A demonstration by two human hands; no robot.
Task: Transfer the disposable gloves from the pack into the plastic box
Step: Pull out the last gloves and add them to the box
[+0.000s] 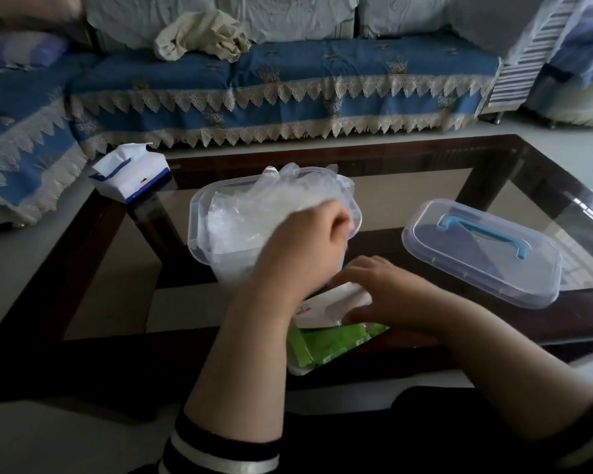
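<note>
**Thin gloves, light and slippery, half in the box**

At the far left of the table (493,155) stands a tissue pack (130,176), white and blue, with a tissue coming out of the top. It has no part in the task.

Next comes the plastic box (202,230), clear and open. A heap of disposable gloves (254,206) fills it already and rises above the rim at the far side. The left hand (305,241) is over the near right corner of the box with the fingers curled, and it seems to grip a bunch of the gloves there; the fingertips themselves are hidden.

Below it, near the table edge, lies the pack (322,347), green and white, and soft. The right hand (384,292) rests on the upper part of the pack with fingers almost straight, pressing it flat. If it pinches something under the palm cannot be told.

At the right lies the lid (483,254), clear with a blue handle, well apart from the box.

The gloves look very thin, light and limp. They probably slide on each other and cling together, so a bunch is likely easier to take than one piece. A good hold would be at the middle of the stack, while the other hand keeps the light pack down. The heap may spring up again and may need pressing before the lid goes on.
</note>
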